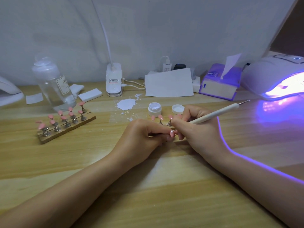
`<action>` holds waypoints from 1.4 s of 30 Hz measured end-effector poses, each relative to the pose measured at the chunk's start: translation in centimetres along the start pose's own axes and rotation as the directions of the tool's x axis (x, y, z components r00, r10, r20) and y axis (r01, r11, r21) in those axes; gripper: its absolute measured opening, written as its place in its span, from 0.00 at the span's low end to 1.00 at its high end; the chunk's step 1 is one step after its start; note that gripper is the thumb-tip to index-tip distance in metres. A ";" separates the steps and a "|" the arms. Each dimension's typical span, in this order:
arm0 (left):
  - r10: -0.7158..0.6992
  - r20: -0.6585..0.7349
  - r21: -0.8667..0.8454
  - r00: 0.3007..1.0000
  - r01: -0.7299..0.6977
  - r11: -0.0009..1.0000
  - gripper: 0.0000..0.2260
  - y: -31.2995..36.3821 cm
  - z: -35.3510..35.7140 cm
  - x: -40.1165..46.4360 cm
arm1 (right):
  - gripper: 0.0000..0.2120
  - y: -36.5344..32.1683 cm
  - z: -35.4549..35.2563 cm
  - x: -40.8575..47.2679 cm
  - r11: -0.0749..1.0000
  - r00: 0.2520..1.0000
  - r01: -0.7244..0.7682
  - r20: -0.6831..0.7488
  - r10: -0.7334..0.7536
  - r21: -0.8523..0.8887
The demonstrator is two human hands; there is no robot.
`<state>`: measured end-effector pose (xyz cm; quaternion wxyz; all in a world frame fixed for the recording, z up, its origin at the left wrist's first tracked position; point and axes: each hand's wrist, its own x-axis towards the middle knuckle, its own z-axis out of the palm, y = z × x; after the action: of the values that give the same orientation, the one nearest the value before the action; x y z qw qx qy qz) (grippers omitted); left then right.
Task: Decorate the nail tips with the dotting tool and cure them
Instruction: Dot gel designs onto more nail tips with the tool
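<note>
Wooden table [148,186] dusted with white powder [126,104] — glowing lamp [276,78] at right; left hand [141,137] pinching nail tip [171,133], right hand [195,127] gripping dotting tool [215,114].

On the desk [148,186], the nail-tip stand [65,127] lies left, the bottle [54,86] behind it; jar [154,109] and lid [178,109] sit centre; the curing lamp [276,76] stands far right, the tissue box [220,83] beside it.

Ten pink nail tips [61,113] stand on the left wooden strip; three more [160,117] behind the hands; one open white jar [154,109]; one loose lid [178,109].
</note>
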<state>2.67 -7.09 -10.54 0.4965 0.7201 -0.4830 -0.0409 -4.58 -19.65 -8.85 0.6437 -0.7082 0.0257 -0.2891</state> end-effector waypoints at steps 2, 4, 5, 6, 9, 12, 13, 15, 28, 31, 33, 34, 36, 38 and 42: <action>-0.004 -0.003 -0.005 1.000 0.004 1.000 0.09 0.0 0.0 0.0 | 0.19 0.0 0.0 0.0 1.000 1.000 -0.002 -0.002 0.002 0.002; -0.003 -0.001 0.001 1.000 0.003 1.000 0.09 0.1 -0.1 0.0 | 0.18 -0.1 0.0 0.0 1.000 1.000 -0.001 0.004 0.001 0.003; -0.003 -0.001 0.002 1.000 0.003 1.000 0.10 0.1 0.0 0.0 | 0.18 -0.1 0.0 0.0 1.000 1.000 0.001 0.006 -0.001 0.003; -0.004 -0.001 0.000 1.000 0.004 1.000 0.10 0.1 0.0 0.0 | 0.18 -0.1 0.0 -0.1 1.000 1.000 0.002 0.005 -0.002 0.005; -0.006 -0.006 0.000 1.000 0.006 1.000 0.10 0.0 0.0 0.0 | 0.19 -0.1 -0.1 -0.1 1.000 1.000 0.006 0.006 -0.005 -0.005; -0.009 -0.002 -0.003 1.000 0.009 1.000 0.10 0.0 0.0 0.0 | 0.19 -0.1 0.0 -0.1 1.000 1.000 0.012 0.006 -0.012 -0.024; -0.010 0.000 -0.001 1.000 0.010 1.000 0.10 0.0 0.0 0.0 | 0.19 -0.1 -0.1 -0.1 1.000 1.000 0.012 0.005 -0.012 -0.025; -0.010 -0.001 0.006 1.000 0.010 1.000 0.11 0.1 0.0 0.1 | 0.18 0.0 -0.1 0.0 1.000 1.000 0.011 0.003 -0.011 -0.023; 0.009 -0.002 0.010 1.000 -0.009 1.000 0.12 0.0 0.0 0.1 | 0.19 -0.1 0.0 0.0 1.000 1.000 0.002 0.000 -0.002 0.002; 0.007 -0.006 0.011 1.000 -0.007 1.000 0.11 0.0 0.0 0.1 | 0.18 -0.1 0.0 0.0 1.000 1.000 0.002 0.005 -0.002 0.013; 0.009 -0.004 0.012 1.000 -0.009 1.000 0.11 0.0 0.0 0.1 | 0.19 0.0 0.0 0.0 1.000 1.000 0.005 0.005 -0.005 0.003; 0.009 -0.004 0.013 1.000 -0.009 1.000 0.11 0.0 0.0 0.1 | 0.19 0.0 0.0 0.0 1.000 1.000 0.006 0.002 -0.006 -0.005; 0.004 -0.006 0.015 1.000 -0.004 1.000 0.10 0.0 0.0 0.0 | 0.19 0.0 0.0 0.0 1.000 1.000 0.005 0.003 -0.005 -0.013; 0.007 -0.005 0.017 1.000 -0.007 1.000 0.10 0.0 0.0 0.0 | 0.19 0.0 0.0 0.0 1.000 1.000 0.004 0.004 -0.004 -0.021; -0.006 -0.021 0.013 1.000 0.006 1.000 0.12 0.1 0.1 0.0 | 0.17 -0.2 -0.1 -0.1 1.000 0.999 -0.010 -0.034 0.010 -0.022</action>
<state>2.64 -7.16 -10.50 0.4967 0.7253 -0.4758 -0.0314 -4.74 -19.65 -8.66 0.6366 -0.7102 0.0434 -0.2975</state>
